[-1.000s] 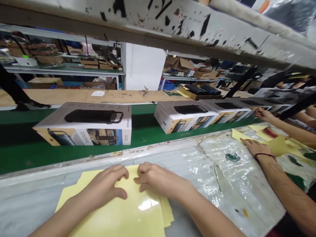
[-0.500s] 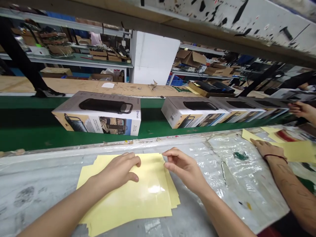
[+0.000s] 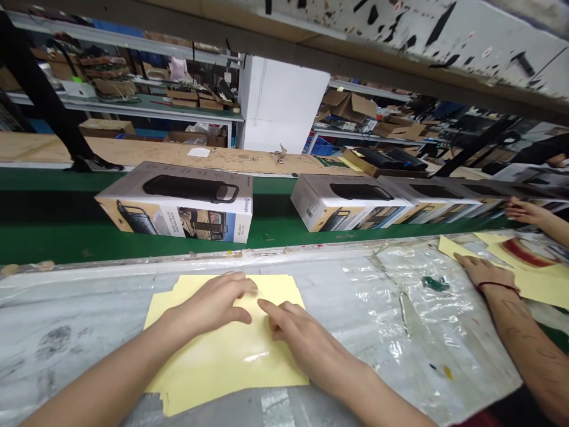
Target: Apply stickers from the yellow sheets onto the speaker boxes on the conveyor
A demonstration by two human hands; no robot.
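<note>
A stack of pale yellow sheets (image 3: 222, 362) lies on the plastic-covered bench right in front of me. My left hand (image 3: 213, 302) rests flat on the upper part of the stack, fingers spread toward its far edge. My right hand (image 3: 297, 335) lies on the stack just right of the left, its fingers stretched out and pressing on the top sheet. Neither hand grips anything.
A green conveyor belt (image 3: 53, 243) runs beyond the bench and carries a printed speaker box (image 3: 178, 201) and a row of further boxes (image 3: 351, 204). On the right a co-worker's hand (image 3: 484, 273) rests on other yellow sheets (image 3: 537, 284). A low beam (image 3: 311, 35) hangs overhead.
My right hand left the stack's right corner and came down flat on the top sheet beside the left hand. The sheets now lie more squarely stacked. The view shifted slightly.
</note>
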